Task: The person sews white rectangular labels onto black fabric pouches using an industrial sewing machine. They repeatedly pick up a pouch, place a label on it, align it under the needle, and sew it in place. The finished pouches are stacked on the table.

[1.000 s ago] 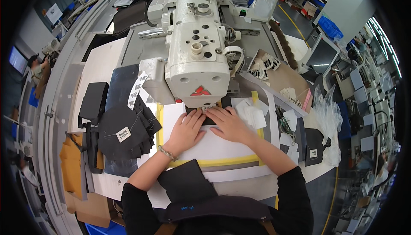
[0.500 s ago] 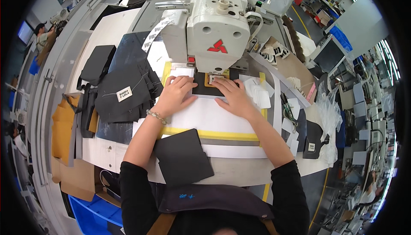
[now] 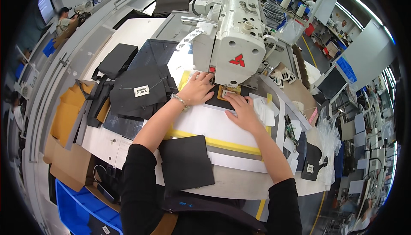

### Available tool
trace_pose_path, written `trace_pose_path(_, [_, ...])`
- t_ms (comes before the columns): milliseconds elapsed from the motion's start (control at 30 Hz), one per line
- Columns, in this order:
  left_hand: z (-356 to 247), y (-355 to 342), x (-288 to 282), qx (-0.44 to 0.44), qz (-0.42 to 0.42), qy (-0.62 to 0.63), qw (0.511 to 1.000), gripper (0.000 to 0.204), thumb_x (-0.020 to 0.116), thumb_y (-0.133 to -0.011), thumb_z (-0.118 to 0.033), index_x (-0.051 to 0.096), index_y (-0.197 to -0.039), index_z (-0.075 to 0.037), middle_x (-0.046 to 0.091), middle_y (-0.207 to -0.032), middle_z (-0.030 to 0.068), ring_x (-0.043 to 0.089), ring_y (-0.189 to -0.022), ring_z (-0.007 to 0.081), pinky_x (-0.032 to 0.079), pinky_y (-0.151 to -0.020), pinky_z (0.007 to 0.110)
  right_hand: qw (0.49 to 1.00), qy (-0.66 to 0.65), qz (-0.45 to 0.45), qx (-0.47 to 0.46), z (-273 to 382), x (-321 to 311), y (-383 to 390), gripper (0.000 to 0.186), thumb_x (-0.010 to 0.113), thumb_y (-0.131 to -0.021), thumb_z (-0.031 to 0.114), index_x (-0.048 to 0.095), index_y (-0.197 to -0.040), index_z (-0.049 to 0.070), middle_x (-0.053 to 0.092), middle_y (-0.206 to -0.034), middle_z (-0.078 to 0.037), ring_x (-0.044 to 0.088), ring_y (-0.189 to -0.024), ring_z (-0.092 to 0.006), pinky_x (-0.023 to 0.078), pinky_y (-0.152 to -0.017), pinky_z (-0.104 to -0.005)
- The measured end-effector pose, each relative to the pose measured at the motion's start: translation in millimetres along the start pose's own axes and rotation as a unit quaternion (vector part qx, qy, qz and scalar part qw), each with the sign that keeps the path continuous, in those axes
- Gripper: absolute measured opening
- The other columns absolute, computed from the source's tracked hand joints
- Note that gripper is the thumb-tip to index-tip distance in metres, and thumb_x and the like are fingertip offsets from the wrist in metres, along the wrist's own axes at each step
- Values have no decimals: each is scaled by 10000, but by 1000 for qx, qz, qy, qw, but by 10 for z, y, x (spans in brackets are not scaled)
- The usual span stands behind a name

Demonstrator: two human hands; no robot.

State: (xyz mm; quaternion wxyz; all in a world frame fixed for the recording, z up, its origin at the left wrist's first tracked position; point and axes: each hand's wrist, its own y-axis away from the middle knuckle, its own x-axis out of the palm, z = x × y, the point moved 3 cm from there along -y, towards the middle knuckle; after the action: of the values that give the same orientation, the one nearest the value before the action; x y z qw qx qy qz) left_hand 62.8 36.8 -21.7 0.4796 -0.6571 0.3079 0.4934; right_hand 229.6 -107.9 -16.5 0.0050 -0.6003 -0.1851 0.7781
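A white industrial sewing machine (image 3: 239,42) stands in front of me over a dark fabric panel (image 3: 215,101). My left hand (image 3: 197,89) lies with fingers stretched beside the machine's lower left, its fingertips close to a small red part (image 3: 212,69). My right hand (image 3: 243,111) is open, palm down, fingertips on or right beside a small pale label (image 3: 225,93) within a yellow frame (image 3: 221,90) under the head. Both hands rest by a white sheet (image 3: 209,123) crossed by yellow tape (image 3: 233,144). What lies under the left fingers is hidden.
At left are a stack of dark fabric pieces (image 3: 139,90), another dark stack (image 3: 118,60) and mustard pieces (image 3: 70,110). A dark panel (image 3: 187,163) lies near me. Scissors (image 3: 290,130), a labelled dark piece (image 3: 311,162) and clear plastic (image 3: 329,149) are at right.
My left hand has shifted up toward the machine's red part, its fingers reaching farther. My right fingertips stay by the label. The whole view has tilted and shifted, and the near dark panel appears turned.
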Motion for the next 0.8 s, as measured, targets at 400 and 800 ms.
trace_pose_path(400, [-27,-2,41,-34,-28,-11,999,388,505,-897,-320,699,-1149,-99,535,-1177,149,443,-1175,334,260,-1069,504,1000,-4,-7,0,-28,-28,39,500,614,-890,316,513,-1324,90,513,-1378,-75,456,-1286,-222,263,-1066,-478])
trace_pose_path(800, [-30,0,81,-47,-45,-14,998,371,506,-891,-303,693,-1137,-98,543,-1155,145,438,-1153,327,250,-1043,487,1000,-19,4,8,-59,6,56,496,606,-893,319,511,-1318,84,502,-1384,-77,441,-1294,-215,256,-1055,-497])
